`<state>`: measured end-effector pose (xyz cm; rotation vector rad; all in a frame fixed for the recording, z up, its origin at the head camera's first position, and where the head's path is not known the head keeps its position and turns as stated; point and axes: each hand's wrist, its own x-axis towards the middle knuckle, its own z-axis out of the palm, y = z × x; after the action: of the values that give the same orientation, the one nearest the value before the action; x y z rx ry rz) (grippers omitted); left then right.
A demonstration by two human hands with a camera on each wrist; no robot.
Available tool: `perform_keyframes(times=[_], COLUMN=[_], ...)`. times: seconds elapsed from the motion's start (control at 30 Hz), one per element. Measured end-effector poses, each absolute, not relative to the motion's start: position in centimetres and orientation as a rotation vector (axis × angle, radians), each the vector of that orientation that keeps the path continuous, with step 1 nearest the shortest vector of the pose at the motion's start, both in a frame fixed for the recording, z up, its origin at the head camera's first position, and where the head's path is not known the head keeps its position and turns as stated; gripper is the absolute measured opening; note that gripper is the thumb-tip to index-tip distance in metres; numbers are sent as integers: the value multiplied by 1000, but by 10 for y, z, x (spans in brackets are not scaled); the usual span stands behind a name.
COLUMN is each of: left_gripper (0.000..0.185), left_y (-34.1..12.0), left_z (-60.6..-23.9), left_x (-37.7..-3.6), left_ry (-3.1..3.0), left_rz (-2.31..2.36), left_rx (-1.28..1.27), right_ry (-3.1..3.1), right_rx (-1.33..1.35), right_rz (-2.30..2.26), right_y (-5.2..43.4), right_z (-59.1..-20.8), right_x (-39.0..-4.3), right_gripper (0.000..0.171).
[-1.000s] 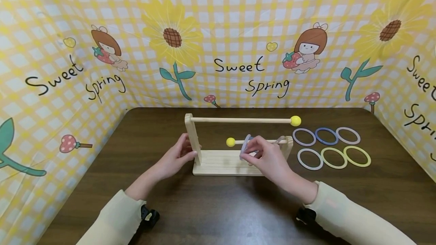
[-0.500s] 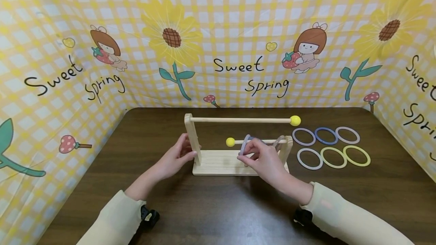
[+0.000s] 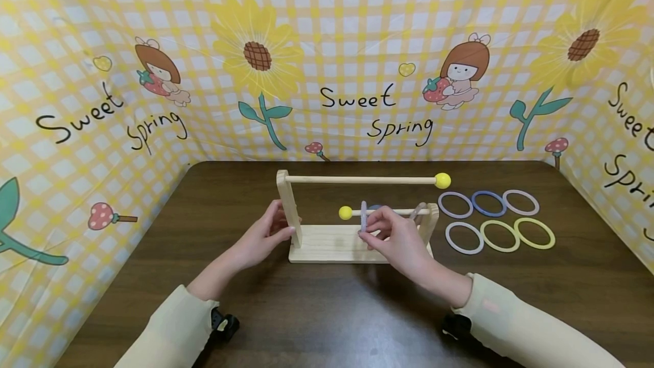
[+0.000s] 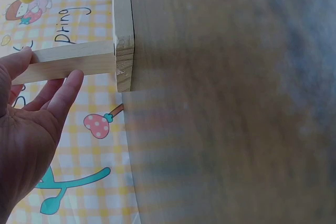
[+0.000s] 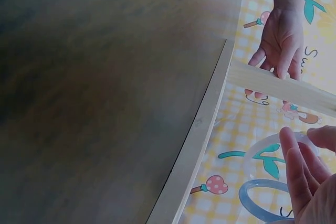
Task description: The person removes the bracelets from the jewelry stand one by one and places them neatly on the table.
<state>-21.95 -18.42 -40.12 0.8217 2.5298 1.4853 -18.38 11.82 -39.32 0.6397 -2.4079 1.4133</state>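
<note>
Ring [image 3: 364, 216], pale lilac and seen edge-on from the head camera, hangs upright on the lower rod [image 3: 388, 212] of a wooden rack [image 3: 332, 246], just right of the rod's yellow ball tip [image 3: 346, 213]. The right hand [image 3: 395, 237] pinches this ring between thumb and curled fingers. Two more rings, one blue [image 3: 376, 208] and one clear [image 3: 420, 212], hang further right on the same rod, partly hidden by the hand. The left hand [image 3: 263, 234] rests against the rack's tall left post [image 3: 289, 209], fingers fairly straight and laid on the wood. A longer upper rod [image 3: 363, 179] with a yellow ball tip [image 3: 443, 180] runs from that post. The rack stands mid-way across a dark brown table [image 3: 327, 311]. Six loose rings [image 3: 495, 220] lie flat on the table to the right of the rack, in two rows of three. A yellow checked backdrop [image 3: 327, 44] with sunflowers surrounds the table.

From the left wrist camera, the left hand [image 4: 29, 135] appears with open, straight fingers [image 4: 65, 95] touching the wooden post [image 4: 68, 61], where it joins the rack's base [image 4: 123, 30].

From the right wrist camera, the fingertips of the right hand [image 5: 310, 177] close on the pale ring [image 5: 262, 148], with the blue ring [image 5: 257, 200] just below it. The left hand [image 5: 281, 38] shows beyond, fingers laid on the post [image 5: 278, 85].
</note>
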Motion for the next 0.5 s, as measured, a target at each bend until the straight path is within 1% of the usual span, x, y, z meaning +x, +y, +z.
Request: perform_keyframes(times=[0.27, 0.5], left_gripper=[45, 45], left_y=[-185, -184], left_z=[-403, -403], left_x=[-221, -222], left_ry=[2524, 2519], left_rz=[1486, 1484], left_rx=[822, 833], right_ry=[-2355, -2306], right_rx=[708, 739], right_rz=[1512, 1537], right_y=[118, 116], right_z=[-396, -396], right_x=[-186, -186], right_gripper=[20, 22])
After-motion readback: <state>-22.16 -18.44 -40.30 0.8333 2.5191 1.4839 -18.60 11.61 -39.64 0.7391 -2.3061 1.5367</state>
